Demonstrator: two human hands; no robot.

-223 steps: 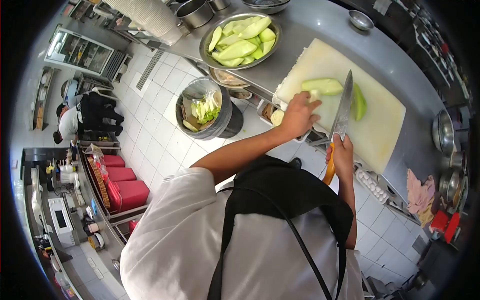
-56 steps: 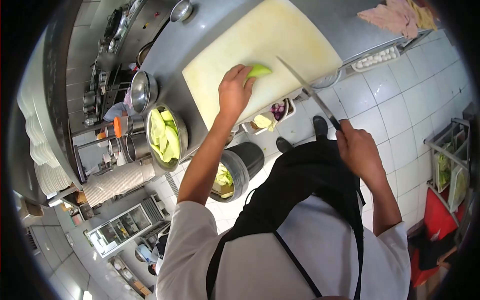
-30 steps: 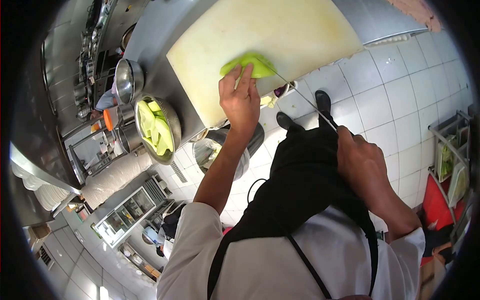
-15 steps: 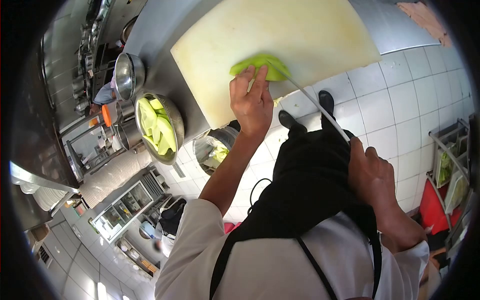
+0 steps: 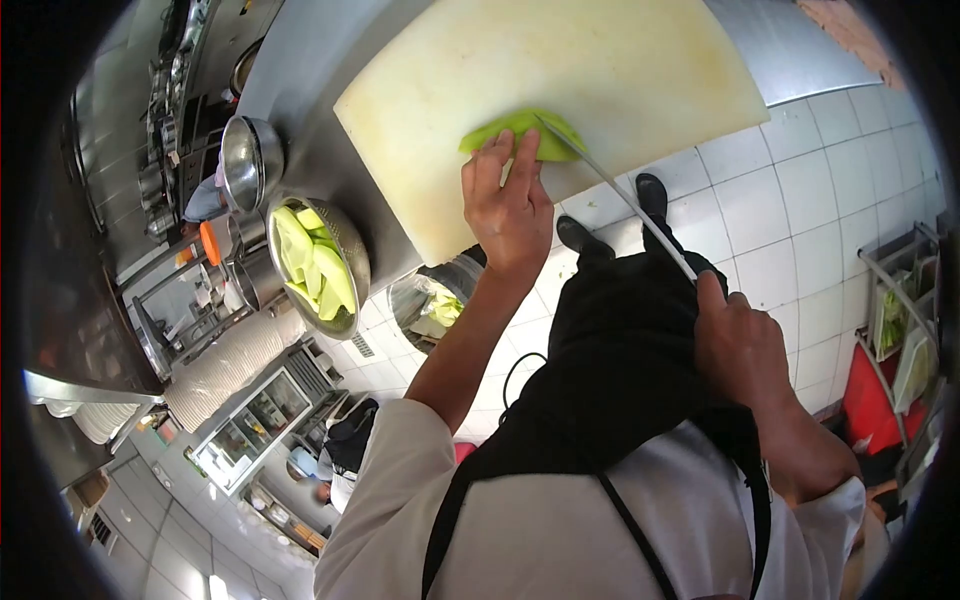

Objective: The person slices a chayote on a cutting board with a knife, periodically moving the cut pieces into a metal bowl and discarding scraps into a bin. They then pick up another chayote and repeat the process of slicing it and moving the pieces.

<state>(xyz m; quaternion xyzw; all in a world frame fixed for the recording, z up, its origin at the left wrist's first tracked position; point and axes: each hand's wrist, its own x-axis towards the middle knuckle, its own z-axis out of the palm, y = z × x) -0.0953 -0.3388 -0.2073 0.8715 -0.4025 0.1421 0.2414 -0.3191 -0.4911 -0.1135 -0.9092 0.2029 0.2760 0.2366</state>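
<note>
A light-green vegetable piece lies on the large cream cutting board, near the board's close edge. My left hand holds it down, fingertips pressed on its top and part of it hidden under them. In my right hand is a long knife, the fist wrapped round its handle. The blade slants up and left from that fist, its tip overlapping the right part of the vegetable piece. To the left, a perforated metal bowl holds several similar light-green pieces.
Metal bowls stand on the steel counter left of the board. A bin with green scraps sits below. A rack stands at right on the tiled floor. Another person is at lower left.
The view has shifted slightly. My left hand keeps its hold on the vegetable piece, and the knife in my right hand stays almost in the same place against it.
</note>
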